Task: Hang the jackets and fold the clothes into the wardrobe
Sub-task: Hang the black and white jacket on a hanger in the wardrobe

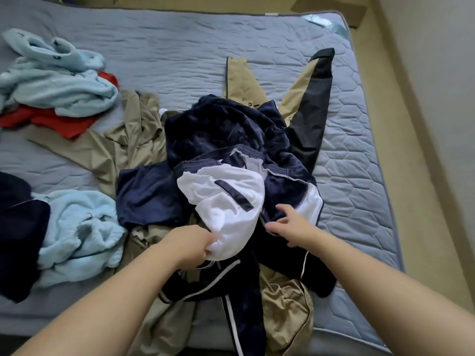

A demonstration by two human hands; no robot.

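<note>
A navy jacket point(226, 134) lies crumpled in the middle of the bed point(359, 176), its long axis running roughly from the near edge towards the far side. Its bulk is heaped at the far end, and a part with thin white stripes trails towards the near edge. It is partly turned inside out, so its white lining point(231, 199) billows upward at the centre, crossed by 1 short navy strip. The left hand point(192, 249) grips a bunched fold of that lining at its near end, fingers curled tight around the cloth. The right hand point(289, 226) has its fingers spread and rests on the navy fabric just right of the lining. Under the navy jacket lies a beige jacket point(123, 150), spread wider, with 1 black-panelled sleeve pointing to the far right and another part reaching left. At far left a light blue fleece point(59, 83) is piled on a red garment point(54, 120). The small dark marks on this fleece are too blurred to read. At near left, a second light blue fleece point(82, 227) lies beside a dark garment point(18, 235) at the picture's edge.
</note>
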